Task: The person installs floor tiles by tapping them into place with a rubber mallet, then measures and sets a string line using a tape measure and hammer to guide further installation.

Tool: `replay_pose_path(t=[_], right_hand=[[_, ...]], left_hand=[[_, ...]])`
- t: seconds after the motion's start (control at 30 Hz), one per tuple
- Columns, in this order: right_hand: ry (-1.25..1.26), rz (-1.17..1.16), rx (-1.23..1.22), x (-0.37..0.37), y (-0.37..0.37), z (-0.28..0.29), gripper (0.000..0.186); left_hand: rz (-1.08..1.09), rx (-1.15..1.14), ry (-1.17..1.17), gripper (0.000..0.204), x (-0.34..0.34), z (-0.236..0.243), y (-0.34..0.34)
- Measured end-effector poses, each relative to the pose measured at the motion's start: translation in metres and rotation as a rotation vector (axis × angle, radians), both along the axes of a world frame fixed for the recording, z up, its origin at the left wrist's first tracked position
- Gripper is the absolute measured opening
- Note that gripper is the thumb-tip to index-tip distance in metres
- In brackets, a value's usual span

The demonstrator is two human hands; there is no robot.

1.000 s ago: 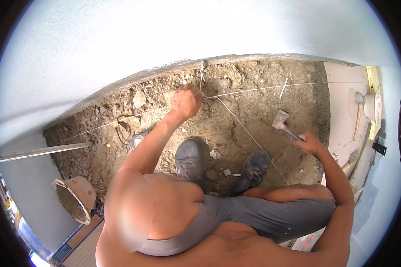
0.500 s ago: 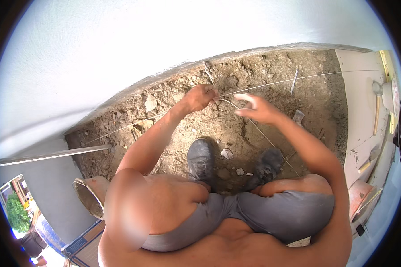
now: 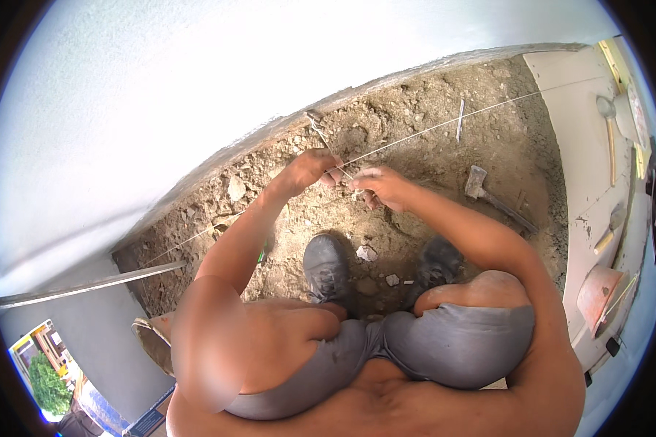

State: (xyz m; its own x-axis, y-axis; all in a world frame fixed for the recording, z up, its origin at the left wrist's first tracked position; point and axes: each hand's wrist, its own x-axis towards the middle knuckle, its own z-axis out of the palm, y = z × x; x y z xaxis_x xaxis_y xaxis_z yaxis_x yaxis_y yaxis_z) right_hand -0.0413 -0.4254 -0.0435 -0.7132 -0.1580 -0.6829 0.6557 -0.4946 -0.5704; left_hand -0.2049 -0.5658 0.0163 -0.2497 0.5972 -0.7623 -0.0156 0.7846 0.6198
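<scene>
A thin pale string (image 3: 444,121) runs taut above the bare soil, from low on the left up to the far right. My left hand (image 3: 315,169) is closed on it with pinched fingers, where a second short cord (image 3: 319,129) comes down from the foot of the wall. Just to the right, my right hand (image 3: 383,187) pinches the loose end of a string close to my left fingertips. The two hands almost touch, and the crossing of the strings is partly hidden by fingers. My shoes (image 3: 326,264) stand on the soil below them.
A white wall (image 3: 197,87) rises ahead. On the soil lie a hammer (image 3: 477,182), a white stick (image 3: 461,120) and stones (image 3: 366,253). A bucket (image 3: 153,341) lies at the left beside a metal bar (image 3: 87,285). Trowels (image 3: 609,227) and a reddish tub (image 3: 598,298) sit along the right.
My right hand has moved left and down to my left hand, closing from spread fingers to a pinch on the string. The view has shifted, showing the hammer more fully.
</scene>
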Motion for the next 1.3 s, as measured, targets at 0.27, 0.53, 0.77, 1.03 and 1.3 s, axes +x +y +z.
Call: replay_pose_path(t=[0.27,0.53,0.77,1.03,1.3], right_hand=[[0.215,-0.475,-0.053,0.123,0.107,0.021,0.017],[-0.109,-0.075,1.375,0.275,0.19,0.026,0.044],[-0.611,-0.31,1.797,0.34,0.263,0.032,0.044],[-0.802,-0.275,1.89,0.484,0.369,-0.052,0.062],[-0.634,-0.369,1.607,0.461,0.381,-0.033,0.049]], left_hand=[[0.205,-0.105,0.33,0.034,-0.019,0.008,-0.018],[0.334,0.046,0.569,0.023,-0.036,-0.03,-0.002],[0.672,0.263,0.399,0.027,-0.036,-0.056,-0.017],[0.806,0.235,0.175,0.028,-0.031,-0.043,0.012],[0.893,0.16,0.144,0.029,-0.033,-0.037,0.003]])
